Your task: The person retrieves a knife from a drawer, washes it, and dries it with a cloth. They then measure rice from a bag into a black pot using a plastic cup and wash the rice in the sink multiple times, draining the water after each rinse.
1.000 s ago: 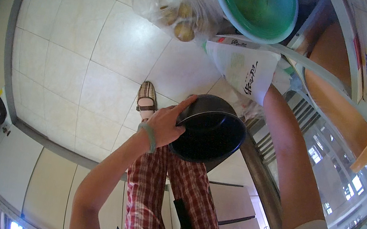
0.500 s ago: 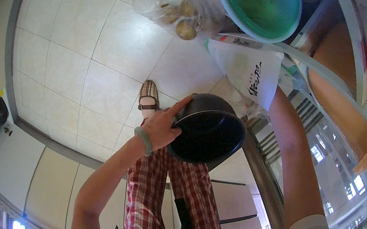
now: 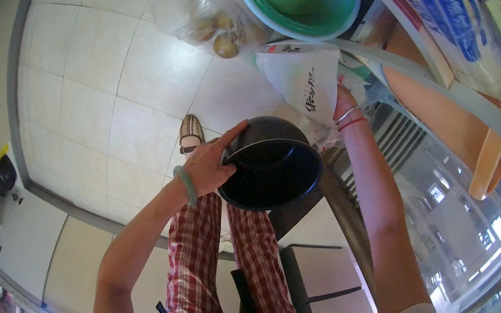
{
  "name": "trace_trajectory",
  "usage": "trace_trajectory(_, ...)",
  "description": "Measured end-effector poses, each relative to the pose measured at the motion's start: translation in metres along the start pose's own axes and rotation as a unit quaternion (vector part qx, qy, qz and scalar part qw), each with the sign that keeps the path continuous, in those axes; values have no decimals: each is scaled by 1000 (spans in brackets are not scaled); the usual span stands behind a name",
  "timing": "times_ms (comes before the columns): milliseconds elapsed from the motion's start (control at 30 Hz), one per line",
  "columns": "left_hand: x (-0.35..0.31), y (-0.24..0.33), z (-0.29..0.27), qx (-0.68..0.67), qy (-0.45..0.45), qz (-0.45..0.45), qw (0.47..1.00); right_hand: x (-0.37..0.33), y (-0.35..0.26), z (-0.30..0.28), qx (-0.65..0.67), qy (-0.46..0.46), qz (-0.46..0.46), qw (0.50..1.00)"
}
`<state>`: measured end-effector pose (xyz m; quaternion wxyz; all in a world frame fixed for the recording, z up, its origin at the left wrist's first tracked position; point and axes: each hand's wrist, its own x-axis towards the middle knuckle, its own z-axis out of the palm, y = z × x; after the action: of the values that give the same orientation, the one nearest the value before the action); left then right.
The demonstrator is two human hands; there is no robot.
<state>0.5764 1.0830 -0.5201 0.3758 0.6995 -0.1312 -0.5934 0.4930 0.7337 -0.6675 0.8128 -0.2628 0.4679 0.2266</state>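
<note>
A black, round inner pot (image 3: 273, 177) is tilted in front of me, its dark mouth facing me. My left hand (image 3: 209, 166), with a pale green bangle on the wrist, grips its left rim, the thumb at the mouth and the fingers along the outside. Beyond the pot is a white bag (image 3: 300, 75) with dark print. My right hand (image 3: 344, 102) reaches to the bag's right side, partly inside or behind it, so its fingers are hidden. A silver bangle and a red cord show on that wrist.
A green basin within a light blue one (image 3: 292, 4) stands at the far side. Left of it lies a clear plastic bag (image 3: 211, 14) holding round brownish produce. A transparent drawer or bin (image 3: 449, 196) and a curved grey edge (image 3: 446, 96) are on the right. Tiled floor (image 3: 89, 90) lies left.
My right hand has drawn partly out of the white bag, so its wrist now shows. The view has shifted, and the pot stays in my left hand.
</note>
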Motion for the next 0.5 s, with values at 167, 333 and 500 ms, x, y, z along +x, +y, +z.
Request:
trace_trajectory(167, -6, 2, 10, 13, 11, 38, 999, -10, 9, 4, 119, -17, -38, 992)
trace_trajectory(333, -13, 17, 9, 38, -13, -1, 999, -17, 20, 13, 99, 149, -93, 979)
trace_trajectory(500, -19, 26, 1, 58, -35, -59, 996, -30, 18, 38, 135, 183, -131, 965)
